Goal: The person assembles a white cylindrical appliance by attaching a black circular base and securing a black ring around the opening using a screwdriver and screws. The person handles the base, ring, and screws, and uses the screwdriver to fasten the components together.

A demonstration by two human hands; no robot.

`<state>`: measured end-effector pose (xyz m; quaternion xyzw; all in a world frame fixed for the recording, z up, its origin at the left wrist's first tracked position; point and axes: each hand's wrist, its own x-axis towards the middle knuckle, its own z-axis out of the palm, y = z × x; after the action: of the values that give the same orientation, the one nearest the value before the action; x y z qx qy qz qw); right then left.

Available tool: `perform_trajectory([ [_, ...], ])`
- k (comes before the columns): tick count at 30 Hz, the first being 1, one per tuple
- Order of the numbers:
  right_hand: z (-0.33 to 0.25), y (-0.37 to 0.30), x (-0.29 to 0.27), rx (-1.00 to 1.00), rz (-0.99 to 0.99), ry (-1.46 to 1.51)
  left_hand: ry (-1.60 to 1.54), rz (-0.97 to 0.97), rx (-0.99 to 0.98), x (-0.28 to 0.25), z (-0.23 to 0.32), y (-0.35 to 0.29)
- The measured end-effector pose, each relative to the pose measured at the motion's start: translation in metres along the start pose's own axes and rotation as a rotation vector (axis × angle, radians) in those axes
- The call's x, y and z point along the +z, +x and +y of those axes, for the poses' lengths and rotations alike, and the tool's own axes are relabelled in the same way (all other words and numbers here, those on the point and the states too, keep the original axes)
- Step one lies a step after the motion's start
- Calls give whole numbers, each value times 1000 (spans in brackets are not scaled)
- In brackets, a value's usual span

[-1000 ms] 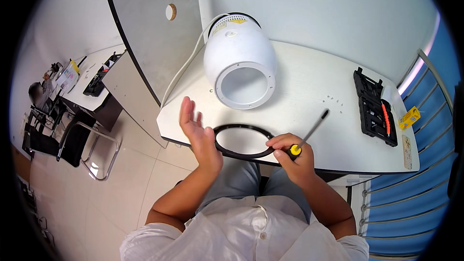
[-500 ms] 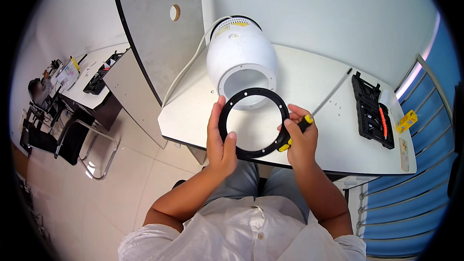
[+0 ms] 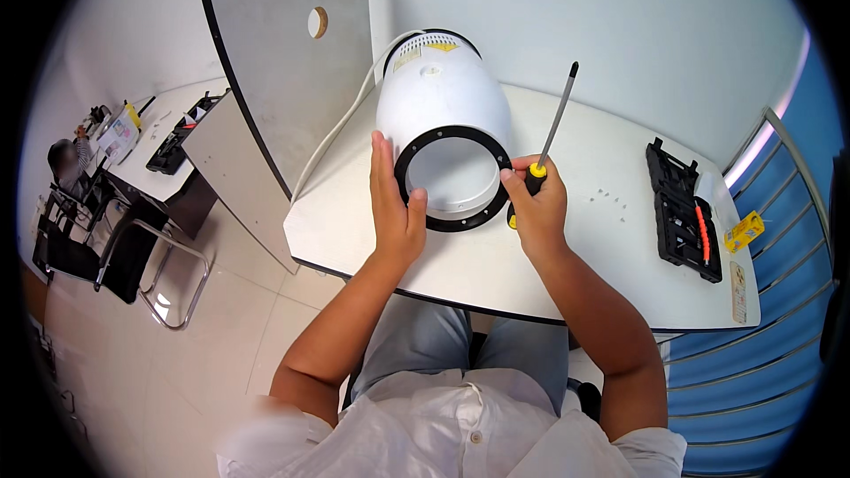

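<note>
A white barrel-shaped housing [image 3: 443, 93] lies on the table with its round opening towards me. The black ring [image 3: 410, 202], pierced by small holes, lines up with the rim of that opening; whether it touches all round, I cannot tell. My left hand [image 3: 398, 217] grips the ring's left side, fingers straight along the edge and thumb in front. My right hand [image 3: 540, 212] is closed round a black-and-yellow screwdriver [image 3: 537, 179], its shaft pointing up and away. The thumb of that hand also rests against the ring's right side.
Several small screws [image 3: 609, 199] lie on the white table [image 3: 575, 274] to the right. Beyond them are an open black tool case [image 3: 682, 221] and a yellow box [image 3: 745, 231]. A grey partition [image 3: 283, 53] stands at left, beside a white cable [image 3: 341, 133]. Far left, a person [image 3: 66, 164] sits.
Both hands have carried the black ring forward, from in front of the housing to its opening. The screwdriver has swung from slanting right to nearly upright.
</note>
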<state>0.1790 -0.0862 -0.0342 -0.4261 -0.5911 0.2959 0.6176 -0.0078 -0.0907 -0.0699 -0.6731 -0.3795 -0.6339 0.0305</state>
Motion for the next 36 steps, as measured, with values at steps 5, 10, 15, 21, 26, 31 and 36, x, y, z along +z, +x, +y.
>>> perform_trajectory([
  [5, -3, 8, 0, -14, -6, -49, -6, -18, 0, 4, -10, 6],
  [10, 3, 12, 2, -8, -5, -26, -26, 21, -29, 4, -21, 9],
  [15, 8, 15, 0, -12, -38, 0, -39, -13, -19, -4, -29, 16],
  [21, 12, 26, -7, 22, -145, 28, -161, -85, -15, -11, -36, 23],
  [26, 15, 25, -7, 13, -136, 73, -76, -65, 43, -8, -38, 25],
  [31, 14, 22, -5, 7, -108, 46, -27, -32, 46, -6, -37, 26],
  [36, 19, 20, -2, -5, -82, 27, -13, 2, 56, -2, -37, 24],
])
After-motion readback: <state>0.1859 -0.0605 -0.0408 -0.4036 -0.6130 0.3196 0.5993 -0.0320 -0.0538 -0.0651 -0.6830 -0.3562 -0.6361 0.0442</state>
